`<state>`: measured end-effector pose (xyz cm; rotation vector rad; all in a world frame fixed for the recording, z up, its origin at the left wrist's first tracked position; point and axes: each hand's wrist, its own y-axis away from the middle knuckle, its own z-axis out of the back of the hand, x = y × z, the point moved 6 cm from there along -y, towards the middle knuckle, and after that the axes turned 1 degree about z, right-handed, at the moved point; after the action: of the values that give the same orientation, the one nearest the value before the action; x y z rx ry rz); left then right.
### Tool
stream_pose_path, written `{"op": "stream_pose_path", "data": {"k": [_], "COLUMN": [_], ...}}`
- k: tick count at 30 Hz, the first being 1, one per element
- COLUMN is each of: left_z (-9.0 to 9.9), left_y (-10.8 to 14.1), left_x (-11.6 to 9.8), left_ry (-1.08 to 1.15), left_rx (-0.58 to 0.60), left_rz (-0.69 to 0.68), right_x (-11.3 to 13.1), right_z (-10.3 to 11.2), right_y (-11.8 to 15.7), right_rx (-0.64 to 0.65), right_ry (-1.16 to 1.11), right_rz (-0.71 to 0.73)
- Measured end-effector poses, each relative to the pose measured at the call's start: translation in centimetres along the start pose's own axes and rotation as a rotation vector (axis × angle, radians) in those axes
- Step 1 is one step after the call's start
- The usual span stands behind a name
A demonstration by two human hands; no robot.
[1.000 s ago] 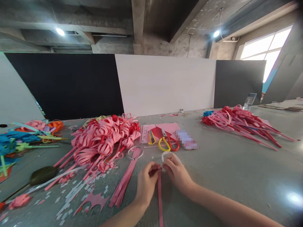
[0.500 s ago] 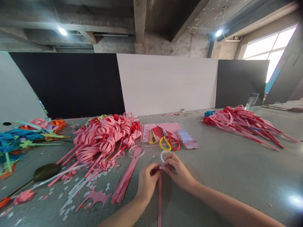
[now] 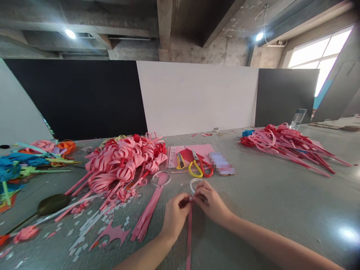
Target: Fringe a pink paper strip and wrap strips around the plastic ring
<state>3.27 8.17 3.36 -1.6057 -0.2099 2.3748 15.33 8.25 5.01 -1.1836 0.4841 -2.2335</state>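
My left hand (image 3: pixel 176 214) is closed in a pinch at the top end of a narrow pink paper strip (image 3: pixel 189 236), which runs down toward me along the table. My right hand (image 3: pixel 209 202) meets it there, its thumb and fingertips pinched together. A tiny white piece shows between the fingertips; what exactly the right fingers grip is hidden. Just behind the right fingers is a white tape roll (image 3: pixel 193 183), partly covered. To the left, another ring-shaped roll (image 3: pixel 161 179) rests on a bundle of pink paper strips (image 3: pixel 149 213).
Beyond my hands, yellow-and-red scissors (image 3: pixel 198 165) and a yellow cutter (image 3: pixel 180 160) lie on pink paper, beside a blurred phone-like object (image 3: pixel 222 163). Pink curled-paper flowers (image 3: pixel 123 161) heap at left, with white scraps before them. More pink and red strips (image 3: pixel 287 146) lie at right.
The view has shifted slightly. Both hands stay at the top of the pink strip, with almost no change in their grip.
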Motion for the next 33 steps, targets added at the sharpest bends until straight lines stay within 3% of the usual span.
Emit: {"op": "stream_pose_path", "data": {"k": [33], "left_z": [-0.15], "left_y": [0.11], "left_x": [-0.29], "left_ry": [-0.042], "left_rx": [0.035], "left_rz": [0.007], "right_x": [-0.82], "right_z": [-0.32], "right_y": [0.11], "right_rx": [-0.014], "right_ry": [0.07], "right_rz": [0.002]}}
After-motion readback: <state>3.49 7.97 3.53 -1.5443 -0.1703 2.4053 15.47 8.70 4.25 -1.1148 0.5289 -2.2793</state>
